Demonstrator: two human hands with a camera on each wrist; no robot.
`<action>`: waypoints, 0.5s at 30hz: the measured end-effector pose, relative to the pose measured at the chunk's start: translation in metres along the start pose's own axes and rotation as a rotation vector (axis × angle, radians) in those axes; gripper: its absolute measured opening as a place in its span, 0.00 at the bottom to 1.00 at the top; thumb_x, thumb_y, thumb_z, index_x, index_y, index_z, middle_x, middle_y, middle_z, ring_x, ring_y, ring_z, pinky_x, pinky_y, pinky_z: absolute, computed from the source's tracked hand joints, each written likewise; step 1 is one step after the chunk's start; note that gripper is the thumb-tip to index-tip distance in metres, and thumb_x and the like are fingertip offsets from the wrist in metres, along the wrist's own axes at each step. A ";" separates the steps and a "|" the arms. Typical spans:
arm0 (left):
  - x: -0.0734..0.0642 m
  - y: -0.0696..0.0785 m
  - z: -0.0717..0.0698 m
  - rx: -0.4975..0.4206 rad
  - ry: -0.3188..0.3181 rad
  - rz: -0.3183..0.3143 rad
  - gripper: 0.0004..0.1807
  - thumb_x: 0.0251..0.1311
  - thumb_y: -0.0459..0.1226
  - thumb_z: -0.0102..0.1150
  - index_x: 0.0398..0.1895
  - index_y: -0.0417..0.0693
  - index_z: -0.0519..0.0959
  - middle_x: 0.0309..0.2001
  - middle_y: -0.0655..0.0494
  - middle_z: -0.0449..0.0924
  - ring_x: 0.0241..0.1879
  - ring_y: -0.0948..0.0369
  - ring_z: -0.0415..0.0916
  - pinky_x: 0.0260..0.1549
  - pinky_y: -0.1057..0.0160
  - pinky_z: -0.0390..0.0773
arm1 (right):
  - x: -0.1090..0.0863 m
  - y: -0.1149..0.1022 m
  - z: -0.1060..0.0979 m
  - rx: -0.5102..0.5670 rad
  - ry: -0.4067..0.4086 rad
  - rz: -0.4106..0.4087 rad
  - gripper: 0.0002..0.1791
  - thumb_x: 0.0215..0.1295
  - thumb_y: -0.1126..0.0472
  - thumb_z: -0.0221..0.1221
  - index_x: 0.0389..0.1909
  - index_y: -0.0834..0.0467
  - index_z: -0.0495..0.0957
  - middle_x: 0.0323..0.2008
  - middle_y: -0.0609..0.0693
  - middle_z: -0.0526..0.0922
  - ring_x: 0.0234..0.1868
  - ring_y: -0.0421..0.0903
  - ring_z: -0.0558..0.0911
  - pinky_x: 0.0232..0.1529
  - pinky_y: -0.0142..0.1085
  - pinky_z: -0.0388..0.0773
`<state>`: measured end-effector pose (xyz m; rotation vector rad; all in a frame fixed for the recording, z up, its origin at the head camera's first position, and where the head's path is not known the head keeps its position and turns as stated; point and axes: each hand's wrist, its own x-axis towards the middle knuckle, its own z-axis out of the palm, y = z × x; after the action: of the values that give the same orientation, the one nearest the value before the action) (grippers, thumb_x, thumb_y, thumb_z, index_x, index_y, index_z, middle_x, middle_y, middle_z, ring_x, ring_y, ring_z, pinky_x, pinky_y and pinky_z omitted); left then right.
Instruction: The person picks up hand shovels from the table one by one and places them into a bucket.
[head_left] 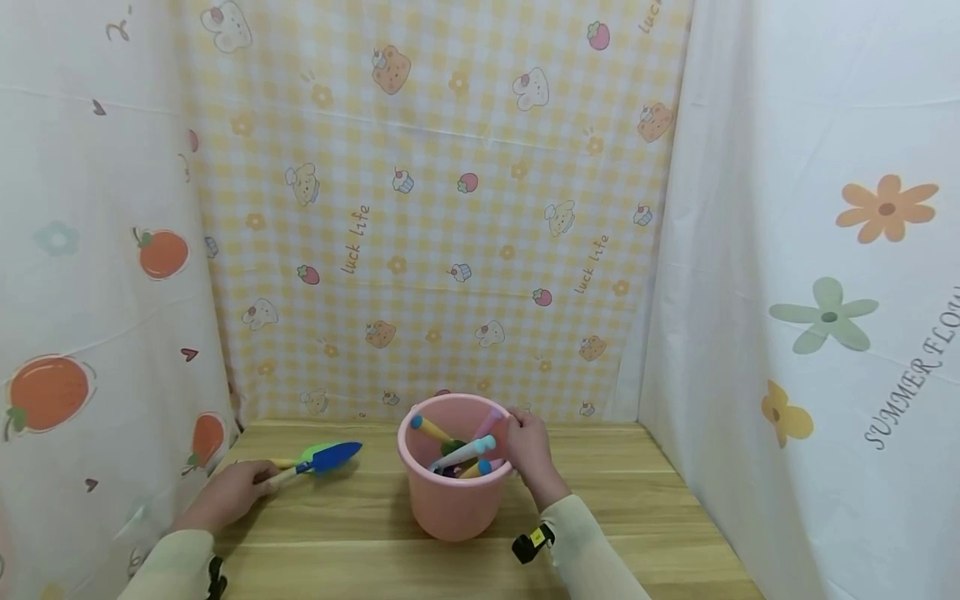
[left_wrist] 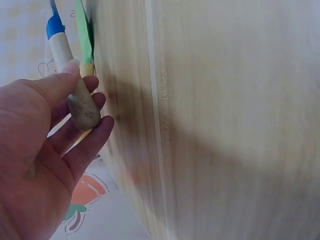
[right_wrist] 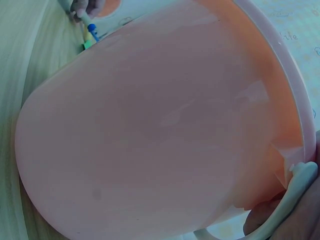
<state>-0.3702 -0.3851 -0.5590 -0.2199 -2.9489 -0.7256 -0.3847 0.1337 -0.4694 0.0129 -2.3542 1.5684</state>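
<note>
My left hand (head_left: 238, 490) pinches the pale wooden handle (left_wrist: 75, 90) of a small blue trowel (head_left: 336, 457) between thumb and fingers. Just behind that trowel lies a green garden tool (head_left: 315, 451) with a yellow handle, partly covered by it and by the fingers. In the middle of the table stands a pink bucket (head_left: 456, 504), upright, with several handled tools inside, among them a pale one (head_left: 461, 452) with a light blue end. My right hand (head_left: 528, 446) grips the bucket's rim on its right side, near the white carrying handle (right_wrist: 300, 182); its fingers are mostly hidden in the right wrist view.
The wood-grain table (head_left: 337, 517) has a yellow checked cloth (head_left: 450, 208) hanging behind it. White printed cloths hang at the left (head_left: 112, 292) and right (head_left: 720, 292) sides. A black strap with a yellow label (head_left: 534, 542) is on the right wrist.
</note>
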 end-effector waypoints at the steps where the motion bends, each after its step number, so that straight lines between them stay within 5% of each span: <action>1: 0.000 0.000 0.000 -0.011 -0.001 0.005 0.02 0.74 0.36 0.69 0.45 0.48 0.87 0.35 0.60 0.82 0.34 0.58 0.71 0.38 0.53 0.72 | 0.000 0.000 0.000 -0.001 0.002 0.000 0.21 0.85 0.63 0.53 0.67 0.68 0.83 0.64 0.64 0.85 0.65 0.59 0.83 0.63 0.57 0.83; 15: -0.001 0.003 0.002 -0.081 0.000 0.068 0.06 0.82 0.33 0.57 0.49 0.43 0.84 0.28 0.57 0.74 0.28 0.58 0.68 0.32 0.57 0.70 | 0.000 -0.001 0.000 -0.010 0.004 0.000 0.21 0.85 0.63 0.52 0.68 0.69 0.82 0.66 0.65 0.84 0.67 0.59 0.82 0.65 0.57 0.82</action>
<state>-0.3684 -0.3813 -0.5594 -0.3252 -2.8989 -0.8369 -0.3845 0.1331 -0.4681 0.0082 -2.3588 1.5552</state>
